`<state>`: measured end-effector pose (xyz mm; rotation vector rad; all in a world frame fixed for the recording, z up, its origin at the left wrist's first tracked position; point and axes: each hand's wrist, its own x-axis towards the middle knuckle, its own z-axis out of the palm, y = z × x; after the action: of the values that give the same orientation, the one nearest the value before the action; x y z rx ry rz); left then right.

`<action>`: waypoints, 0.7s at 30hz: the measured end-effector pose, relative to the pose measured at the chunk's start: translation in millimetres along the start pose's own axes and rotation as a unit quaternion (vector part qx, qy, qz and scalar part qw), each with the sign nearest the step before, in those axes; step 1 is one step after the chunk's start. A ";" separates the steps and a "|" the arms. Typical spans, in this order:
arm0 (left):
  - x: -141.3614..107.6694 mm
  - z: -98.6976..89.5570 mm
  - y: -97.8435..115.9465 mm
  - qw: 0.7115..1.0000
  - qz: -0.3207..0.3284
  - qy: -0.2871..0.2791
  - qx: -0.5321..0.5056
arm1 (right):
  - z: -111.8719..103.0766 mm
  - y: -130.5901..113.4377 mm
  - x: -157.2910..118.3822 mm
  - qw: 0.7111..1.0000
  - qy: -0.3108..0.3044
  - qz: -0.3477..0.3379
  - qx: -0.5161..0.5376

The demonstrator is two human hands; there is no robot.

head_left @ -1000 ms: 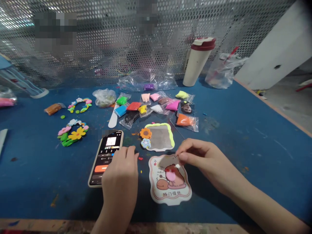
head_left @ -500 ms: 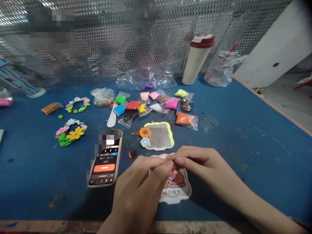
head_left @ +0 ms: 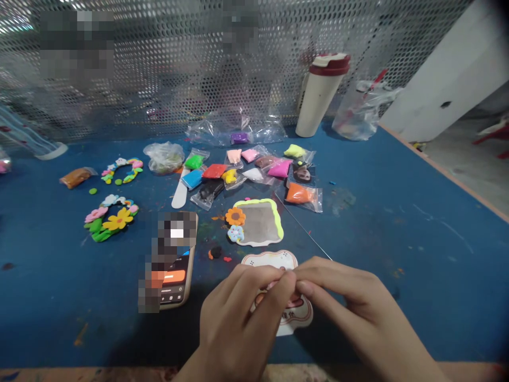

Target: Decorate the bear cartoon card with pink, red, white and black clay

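My left hand (head_left: 242,313) and my right hand (head_left: 350,297) meet fingertip to fingertip above a white printed card (head_left: 270,259) with a scalloped edge. The fingers of both are pinched together; whatever they hold, if anything, is too small or hidden to name. Part of the card's drawing and lettering is covered by the hands. Just beyond the card lies a small mirror (head_left: 260,223) with a yellow-green clay rim, an orange clay flower (head_left: 235,216) and a light blue one (head_left: 236,233) on its left side. Small dark and red clay bits (head_left: 215,252) lie left of the card.
A phone (head_left: 178,265) lies left of my hands. Several small bags of coloured clay (head_left: 214,171) spread behind the mirror, near a white spatula (head_left: 180,193). A thin metal rod (head_left: 304,228) lies to the right. Two flowered rings (head_left: 119,218) are at left, and a tumbler (head_left: 322,98) stands at the back.
Both hands have shifted slightly right and toward me, still pinched together, uncovering the card's top edge and more of the rod. A small red bit now shows on the table left of the card.
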<state>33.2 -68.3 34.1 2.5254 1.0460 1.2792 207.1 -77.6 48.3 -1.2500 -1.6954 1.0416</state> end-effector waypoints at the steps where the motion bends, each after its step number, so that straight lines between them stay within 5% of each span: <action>1: 0.9 -0.5 0.1 1.000 0.003 0.002 -0.002 | 0.9 0.4 -0.6 1.000 0.004 0.000 0.002; 10: 7.3 0.6 0.9 0.994 -0.067 0.007 -0.088 | 9.2 8.9 -2.6 0.998 0.022 0.011 0.064; 17: 14.1 -3.0 -2.4 0.930 -0.239 -0.023 -0.277 | 11.3 9.7 -3.3 0.987 0.157 -0.014 -0.022; 21: 15.1 -3.0 -4.3 0.903 -0.283 -0.033 -0.323 | 13.9 8.4 -3.6 0.981 0.178 -0.062 -0.052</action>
<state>34.8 -56.0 44.3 1.6027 1.0102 1.1056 198.0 -81.8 35.0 -1.2904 -1.5410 0.6170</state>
